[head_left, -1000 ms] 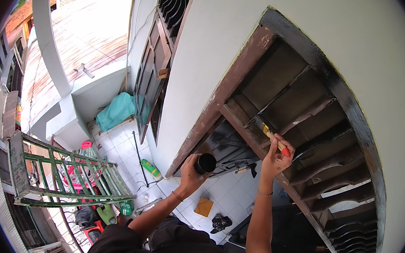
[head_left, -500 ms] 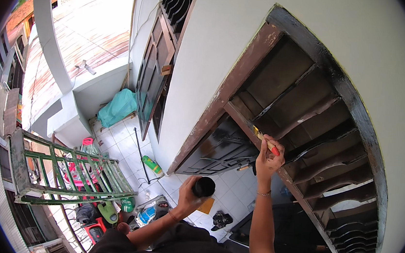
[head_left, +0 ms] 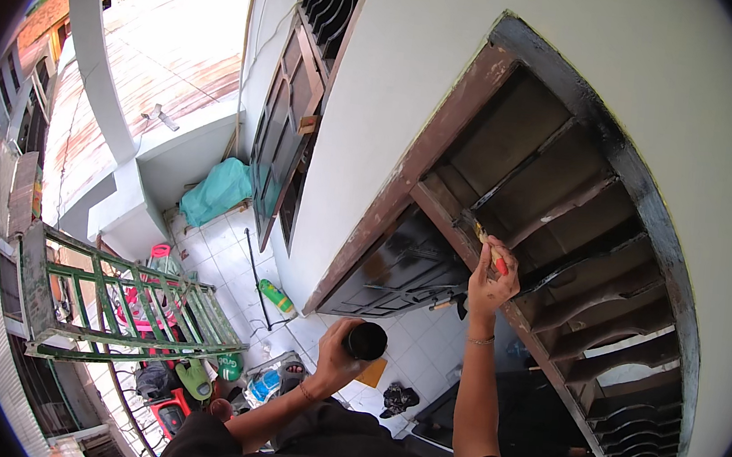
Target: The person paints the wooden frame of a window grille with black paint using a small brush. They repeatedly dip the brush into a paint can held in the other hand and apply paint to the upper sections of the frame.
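Note:
My left hand point(head_left: 334, 362) is wrapped round a round black container point(head_left: 366, 341), held upright in front of my body; its inside looks dark. In my right hand point(head_left: 492, 286) is a paintbrush point(head_left: 500, 263) with a red-ended handle, pinched between the fingers. Its bristles point up and left, at the lower end of a narrow dark slat point(head_left: 522, 162) where it meets the brown rail point(head_left: 448, 222). Whether the tip touches the wood I cannot tell. Several wavy slats fill the opening above the door, some black, some brown. The curved outer frame point(head_left: 609, 129) is mostly black.
A dark panelled door point(head_left: 393, 266) stands below the rail. At left is a green metal ladder point(head_left: 49, 313). On the tiled floor far below lie a green bottle point(head_left: 276, 297), a black plastic bag point(head_left: 400, 399) and a teal cover point(head_left: 218, 190). A white wall point(head_left: 381, 71) borders the frame.
My right hand has moved the brush slightly up and right, from beside the rail to the slat's lower end. My left hand and the container stay nearly in place.

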Action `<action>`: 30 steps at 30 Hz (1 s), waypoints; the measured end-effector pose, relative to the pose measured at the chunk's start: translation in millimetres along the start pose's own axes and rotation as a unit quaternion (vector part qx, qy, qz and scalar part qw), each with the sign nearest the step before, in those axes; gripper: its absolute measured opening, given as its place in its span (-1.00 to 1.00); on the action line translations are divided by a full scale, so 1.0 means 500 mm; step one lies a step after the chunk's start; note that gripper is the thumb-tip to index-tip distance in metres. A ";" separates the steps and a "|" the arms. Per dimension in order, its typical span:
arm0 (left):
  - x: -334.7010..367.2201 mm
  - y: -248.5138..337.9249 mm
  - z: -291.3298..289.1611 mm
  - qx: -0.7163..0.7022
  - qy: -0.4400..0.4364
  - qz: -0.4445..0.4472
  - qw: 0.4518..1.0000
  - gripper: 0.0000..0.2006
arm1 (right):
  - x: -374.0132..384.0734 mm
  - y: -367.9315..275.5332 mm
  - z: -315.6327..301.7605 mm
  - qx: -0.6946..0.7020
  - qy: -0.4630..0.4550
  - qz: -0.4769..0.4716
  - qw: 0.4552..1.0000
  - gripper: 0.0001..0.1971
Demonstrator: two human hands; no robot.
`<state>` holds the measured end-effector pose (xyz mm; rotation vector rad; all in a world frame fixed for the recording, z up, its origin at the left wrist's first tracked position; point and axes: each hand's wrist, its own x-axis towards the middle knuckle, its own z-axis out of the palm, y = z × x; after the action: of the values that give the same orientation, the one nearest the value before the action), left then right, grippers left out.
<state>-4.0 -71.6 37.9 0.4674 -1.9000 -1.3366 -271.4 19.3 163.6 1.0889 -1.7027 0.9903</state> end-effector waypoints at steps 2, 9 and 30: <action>-0.004 0.000 -0.002 0.002 0.000 -0.001 1.000 -0.51 | 0.018 -0.012 -0.010 -0.013 0.045 -0.008 0.999 -0.87; -0.014 0.004 0.005 -0.005 0.002 -0.010 1.000 -0.51 | -0.008 -0.009 0.018 -0.006 -0.062 -0.028 0.998 -0.88; -0.032 0.010 -0.005 -0.007 -0.002 -0.013 1.000 -0.49 | -0.017 -0.035 0.043 -0.126 0.007 -0.077 0.989 -0.82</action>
<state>8.9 -60.5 37.1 0.4839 -1.8925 -1.3687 -257.8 -3.4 151.8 1.0254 -1.6538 0.6643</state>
